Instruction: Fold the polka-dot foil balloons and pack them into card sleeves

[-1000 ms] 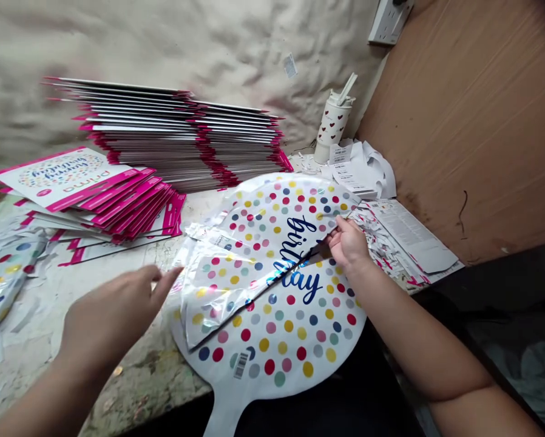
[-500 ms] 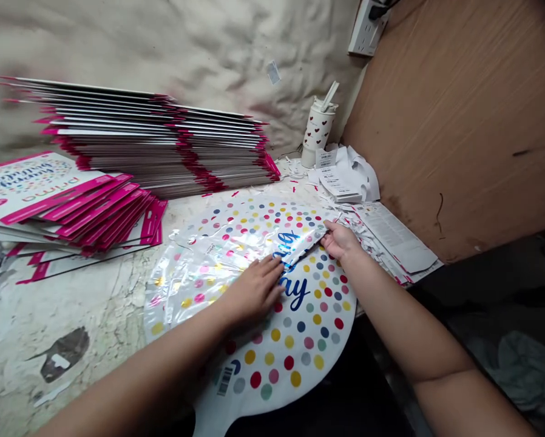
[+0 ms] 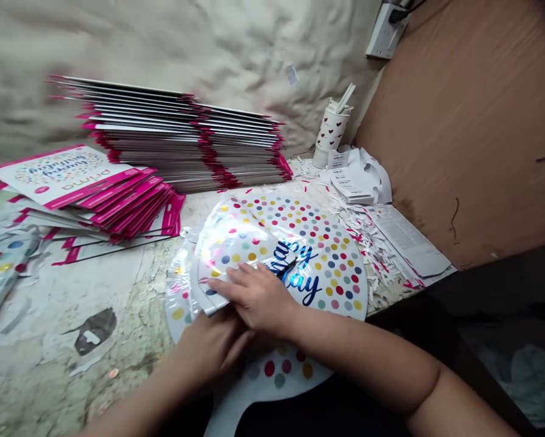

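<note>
Flat, white foil balloons with coloured dots and blue lettering lie in a pile at the table's front edge. The top foil balloon has part of its sheet folded over to the left, and its pale neck hangs toward me. My right hand lies across the fold, fingers stretched out and pressing on the foil. Just below it, my left hand is curled at the lower edge of the folded flap, its fingertips partly hidden by the right hand and the foil.
A tall stack of pink-edged cards stands at the back, with fanned printed packs to its left. A heart-patterned tumbler, label strips and paper scraps lie back right. A brown board walls the right side. Another dotted foil piece sits far left.
My right hand has moved left from the balloon's right edge, folding the foil over. My left hand has shifted down and left to the flap's lower edge. The view has turned slightly left.
</note>
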Demonstrator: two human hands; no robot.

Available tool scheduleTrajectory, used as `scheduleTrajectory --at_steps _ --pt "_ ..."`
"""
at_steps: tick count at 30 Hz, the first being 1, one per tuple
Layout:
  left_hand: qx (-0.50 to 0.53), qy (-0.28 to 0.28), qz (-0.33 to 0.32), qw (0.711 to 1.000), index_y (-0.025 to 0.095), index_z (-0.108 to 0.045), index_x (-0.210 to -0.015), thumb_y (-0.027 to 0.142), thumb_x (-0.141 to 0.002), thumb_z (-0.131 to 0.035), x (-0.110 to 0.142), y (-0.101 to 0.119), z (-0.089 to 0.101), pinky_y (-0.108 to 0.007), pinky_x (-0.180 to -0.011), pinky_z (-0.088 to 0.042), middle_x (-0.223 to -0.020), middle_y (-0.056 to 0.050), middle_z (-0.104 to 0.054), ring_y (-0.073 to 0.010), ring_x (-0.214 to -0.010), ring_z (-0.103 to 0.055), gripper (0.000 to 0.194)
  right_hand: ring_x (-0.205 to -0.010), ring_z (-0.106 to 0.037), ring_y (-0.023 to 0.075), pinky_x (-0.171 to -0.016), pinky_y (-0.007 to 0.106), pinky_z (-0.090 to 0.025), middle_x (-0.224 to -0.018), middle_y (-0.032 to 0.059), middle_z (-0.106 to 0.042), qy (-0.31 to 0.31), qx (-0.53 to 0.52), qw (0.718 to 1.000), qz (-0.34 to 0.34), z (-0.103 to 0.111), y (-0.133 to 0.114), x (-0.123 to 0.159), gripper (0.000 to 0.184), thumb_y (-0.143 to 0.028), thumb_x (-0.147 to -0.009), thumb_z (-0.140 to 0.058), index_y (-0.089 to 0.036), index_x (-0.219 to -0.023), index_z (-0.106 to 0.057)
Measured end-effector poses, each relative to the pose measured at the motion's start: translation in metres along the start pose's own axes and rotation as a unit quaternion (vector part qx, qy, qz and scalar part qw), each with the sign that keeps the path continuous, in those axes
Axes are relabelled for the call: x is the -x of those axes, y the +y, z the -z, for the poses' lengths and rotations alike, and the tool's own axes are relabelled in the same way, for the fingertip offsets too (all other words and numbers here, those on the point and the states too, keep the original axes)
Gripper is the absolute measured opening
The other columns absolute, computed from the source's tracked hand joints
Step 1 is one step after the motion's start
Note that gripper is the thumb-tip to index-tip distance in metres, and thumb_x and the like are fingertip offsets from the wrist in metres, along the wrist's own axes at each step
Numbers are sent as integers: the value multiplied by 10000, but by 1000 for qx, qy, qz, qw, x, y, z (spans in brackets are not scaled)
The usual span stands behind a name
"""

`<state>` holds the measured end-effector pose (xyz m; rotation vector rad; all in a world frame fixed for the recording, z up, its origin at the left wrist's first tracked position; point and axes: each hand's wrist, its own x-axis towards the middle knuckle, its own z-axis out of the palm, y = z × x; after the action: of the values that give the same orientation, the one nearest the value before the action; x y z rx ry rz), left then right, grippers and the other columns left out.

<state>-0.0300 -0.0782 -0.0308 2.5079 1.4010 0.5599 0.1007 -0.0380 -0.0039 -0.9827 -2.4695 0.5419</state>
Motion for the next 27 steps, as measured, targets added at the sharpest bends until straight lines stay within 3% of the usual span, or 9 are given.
scheduleTrajectory --at_steps 2,4,7,10,13,18,22,24,27 --pt "-69 12 -70 995 198 -580 -1166 338 -806 -542 47 -18 19 -417 -928 -457 -1165 -98 -628 -280 -1094 -559 389 -1248 -416 276 -1029 490 -326 -1318 90 -499 -21 -20 1000 -12 -6 11 8 495 -220 -842 -482 -227 -1330 -402" --pt "-126 26 -109 986 170 -510 -1250 296 -797 -562 80 -27 28 -388 -990 -412 -1260 -106 -564 -274 -1187 -491 473 -1240 -435 246 -1050 423 -333 -1290 112 -525 -35 -42 999 2 -11 21 14 432 -155 -802 -503 -146 -1233 -491" --pt "-152 34 -116 981 141 -488 -1267 258 -801 -559 97 -25 25 -388 -1020 -381 -1280 -107 -547 -264 -1217 -464 486 -1190 -499 207 -1034 374 -368 -1185 96 -611 -22 -63 997 29 -15 29 18 239 -102 -833 -446 -151 -995 -615" --pt "-156 46 -112 980 136 -532 -1219 229 -808 -552 92 -19 20 -409 -1005 -392 -1244 -110 -576 -269 -1192 -488 422 -1105 -571 174 -994 332 -416 -1076 63 -670 -4 -81 995 48 -18 28 19 203 -145 -866 -460 -186 -946 -642" --pt "-143 53 -113 982 129 -582 -1133 233 -800 -581 89 -17 24 -417 -955 -430 -1147 -117 -628 -274 -1114 -543 348 -1126 -558 188 -1005 358 -407 -1107 56 -659 -22 -62 995 78 -19 27 21 203 -150 -857 -490 -200 -960 -657" --pt "-148 141 -83 975 104 -586 -995 133 -742 -655 83 -19 38 -387 -830 -488 -945 -121 -652 -243 -924 -589 264 -1160 -529 193 -1022 368 -392 -1162 67 -631 -24 -58 997 53 -22 31 21 252 -156 -862 -474 -181 -1042 -648" --pt "-206 66 -118 969 99 -558 -1085 167 -784 -581 59 -24 40 -401 -777 -501 -986 -127 -648 -251 -882 -600 310 -1160 -529 189 -1029 361 -385 -1156 62 -635 -24 -56 996 58 -20 32 17 253 -166 -867 -462 -182 -1031 -654" --pt "-212 12 -115 970 125 -607 -930 146 -800 -494 47 -25 41 -359 -651 -511 -836 -92 -657 -224 -740 -612 174 -1169 -521 188 -1035 343 -380 -1173 75 -624 -28 -57 995 82 -14 33 18 250 -203 -856 -490 -158 -1046 -646" --pt "-153 -30 -43 987 166 -587 -724 150 -801 -421 36 -18 49 -279 -506 -464 -639 -31 -604 -171 -566 -578 183 -1210 -477 226 -1047 371 -367 -1245 133 -564 1 -8 995 102 -2 43 28 398 -220 -797 -549 -84 -1171 -569"
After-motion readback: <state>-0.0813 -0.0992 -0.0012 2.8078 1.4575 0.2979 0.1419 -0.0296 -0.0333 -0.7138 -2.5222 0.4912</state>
